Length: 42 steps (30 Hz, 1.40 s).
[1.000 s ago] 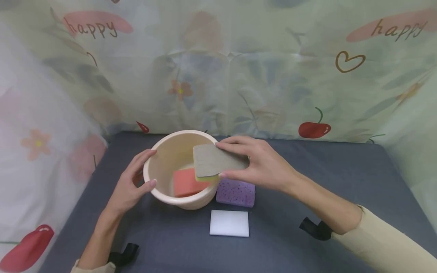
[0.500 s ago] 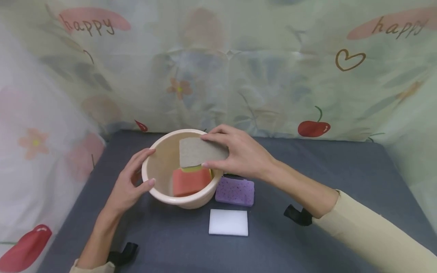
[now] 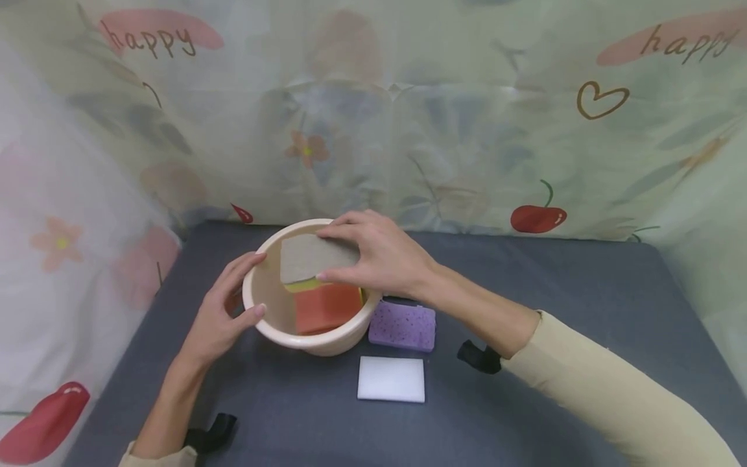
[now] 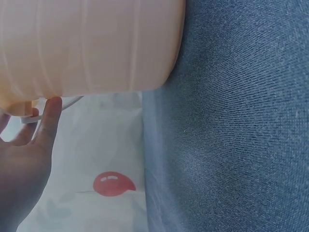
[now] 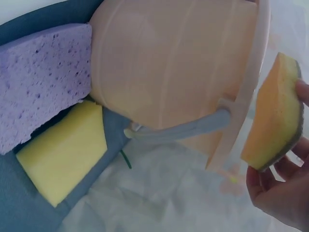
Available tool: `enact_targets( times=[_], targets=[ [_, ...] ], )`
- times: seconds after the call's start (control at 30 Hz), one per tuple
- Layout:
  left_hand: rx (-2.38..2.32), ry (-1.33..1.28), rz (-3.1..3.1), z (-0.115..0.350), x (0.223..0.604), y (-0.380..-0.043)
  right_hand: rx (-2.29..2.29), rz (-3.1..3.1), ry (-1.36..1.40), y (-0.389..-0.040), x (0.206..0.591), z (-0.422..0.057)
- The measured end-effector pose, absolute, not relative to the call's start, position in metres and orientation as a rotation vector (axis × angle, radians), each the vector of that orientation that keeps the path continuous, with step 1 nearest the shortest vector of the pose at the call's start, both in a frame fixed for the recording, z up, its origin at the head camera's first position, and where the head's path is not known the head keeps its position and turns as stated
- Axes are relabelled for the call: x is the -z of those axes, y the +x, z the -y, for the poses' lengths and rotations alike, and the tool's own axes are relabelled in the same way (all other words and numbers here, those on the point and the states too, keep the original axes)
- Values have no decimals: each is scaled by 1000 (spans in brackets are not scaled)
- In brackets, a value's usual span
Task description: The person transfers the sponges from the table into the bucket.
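My right hand (image 3: 391, 253) pinches a yellow scrub sponge with a grey top layer (image 3: 308, 257), thumb on the near edge and fingers on the far one. The sponge is over the mouth of a cream bucket (image 3: 329, 345), and its yellow side (image 5: 270, 111) shows in the right wrist view. A red-orange sponge (image 3: 328, 310) lies inside the bucket, partly covered by the held one. At the bucket's left rim, my left hand (image 3: 213, 321) grips with thumb and fingers. In the left wrist view, fingers (image 4: 50, 118) touch the bucket's outer wall.
A purple speckled sponge (image 3: 403, 326) lies against the bucket's right side, and a white sponge (image 3: 391, 379) lies nearer me. The right wrist view shows a yellow sponge (image 5: 67, 152) beside the purple one. The bucket's handle (image 5: 183, 129) hangs down outside. A patterned curtain (image 3: 455, 130) surrounds the dark table.
My right hand has carried the grey-topped sponge leftward, from the bucket's right rim to over its opening. The left hand keeps its grip on the rim.
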<state>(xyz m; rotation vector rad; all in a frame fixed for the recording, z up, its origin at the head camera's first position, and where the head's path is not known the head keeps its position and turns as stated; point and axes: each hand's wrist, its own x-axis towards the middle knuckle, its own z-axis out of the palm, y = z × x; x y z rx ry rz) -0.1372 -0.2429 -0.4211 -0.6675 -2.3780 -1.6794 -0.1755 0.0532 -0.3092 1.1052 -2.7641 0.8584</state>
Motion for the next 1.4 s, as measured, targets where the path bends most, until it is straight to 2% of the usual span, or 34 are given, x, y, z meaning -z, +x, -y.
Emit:
enact_targets(
  times=[1.4],
  targets=[
    [1655, -660, 2368, 243, 423, -141, -494, 2851, 1035, -198, 338, -15]
  ],
)
